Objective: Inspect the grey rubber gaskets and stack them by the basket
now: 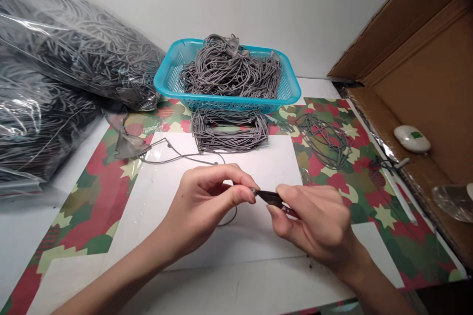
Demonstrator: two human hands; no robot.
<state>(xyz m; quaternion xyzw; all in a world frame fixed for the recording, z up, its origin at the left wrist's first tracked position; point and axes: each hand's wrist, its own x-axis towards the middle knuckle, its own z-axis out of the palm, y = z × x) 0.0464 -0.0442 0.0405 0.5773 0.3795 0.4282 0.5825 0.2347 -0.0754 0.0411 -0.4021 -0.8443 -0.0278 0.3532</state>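
Over the white paper, my left hand [210, 197] pinches part of a thin grey rubber ring between thumb and forefinger. Below the fingers a loop of that ring [232, 216] hangs down. My right hand [318, 216] is closed round a small dark pointed tool [271, 198], whose exact kind I cannot make out. The tool's tip meets the left fingertips, touching or very near the pinched piece. Behind my left hand another thin grey rubber strand [177, 158] with small tabs lies on the paper.
A blue basket [170, 92] heaped with grey rings stands at the back, a neat stack of rings [231, 130] before it. Loose rings [325, 140] lie right. Filled plastic bags [74, 49] crowd the left. Cardboard [417, 69] with a white oval object [412, 139] borders the right.
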